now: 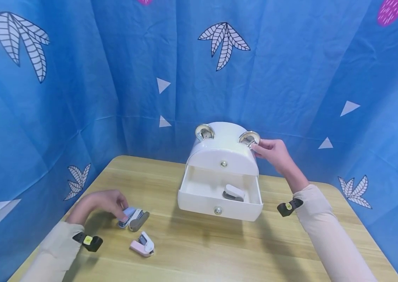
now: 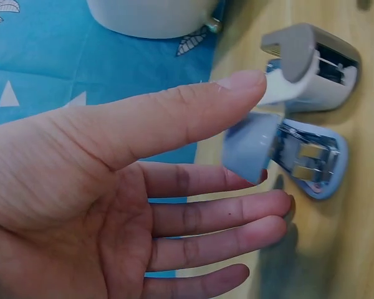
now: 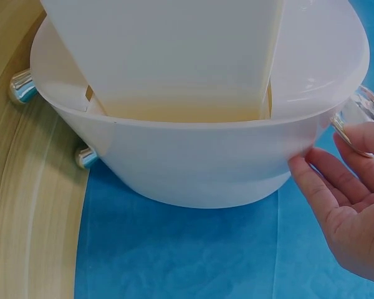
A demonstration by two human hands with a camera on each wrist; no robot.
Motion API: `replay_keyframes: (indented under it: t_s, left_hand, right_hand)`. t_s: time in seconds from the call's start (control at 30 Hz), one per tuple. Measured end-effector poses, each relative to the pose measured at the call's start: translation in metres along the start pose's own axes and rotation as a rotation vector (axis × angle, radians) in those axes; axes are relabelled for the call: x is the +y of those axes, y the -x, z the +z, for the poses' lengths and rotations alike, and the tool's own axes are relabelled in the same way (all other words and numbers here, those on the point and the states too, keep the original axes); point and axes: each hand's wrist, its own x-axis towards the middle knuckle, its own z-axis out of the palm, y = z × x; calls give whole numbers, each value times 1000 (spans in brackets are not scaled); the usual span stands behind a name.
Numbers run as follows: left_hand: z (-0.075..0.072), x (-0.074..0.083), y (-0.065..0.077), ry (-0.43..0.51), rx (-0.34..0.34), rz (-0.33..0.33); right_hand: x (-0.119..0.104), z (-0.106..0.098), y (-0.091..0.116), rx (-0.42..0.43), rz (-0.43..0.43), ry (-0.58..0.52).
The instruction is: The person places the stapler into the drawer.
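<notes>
My left hand (image 1: 108,201) is at a blue mini stapler (image 2: 252,146) on the table. Thumb and fingers extend around its blue end, with space between the thumb and the fingers. Beside it lies a white-and-grey mini stapler (image 1: 139,220); nearer me is a pink-and-white one (image 1: 143,244). My right hand (image 1: 272,152) pinches the shiny ear (image 1: 249,139) of a white drawer box (image 1: 224,135), fingertips against the box's side in the right wrist view. The box's lower drawer (image 1: 204,201) is pulled out, and a white-and-grey mini stapler (image 1: 234,192) lies inside.
The wooden table (image 1: 199,250) reaches back to a blue patterned curtain (image 1: 149,70). A second shiny ear (image 1: 204,132) stands on the box's left side. The upper drawer, with its round knob (image 1: 224,164), is closed.
</notes>
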Motion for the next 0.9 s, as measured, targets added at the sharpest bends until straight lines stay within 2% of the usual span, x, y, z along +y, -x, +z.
replay_keyframes:
  t_s: [0.17, 0.33, 0.5, 0.67, 0.8, 0.9]
  left_hand:
    - [7, -4, -1, 16, 23, -26]
    - [7, -6, 1, 57, 45, -36]
    - [5, -10, 2, 61, 97, 8]
    - [2, -10, 2, 82, 140, 24]
    - [-2, -7, 2, 78, 130, 45]
    - [-8, -3, 3, 34, 113, 61]
  right_hand:
    - [0, 0, 0, -4, 5, 6]
    - [0, -1, -1, -3, 9, 9]
    - [1, -1, -2, 0, 12, 0]
    - [2, -2, -3, 5, 12, -2]
    - [2, -2, -3, -2, 7, -5]
    - [3, -2, -3, -6, 6, -5]
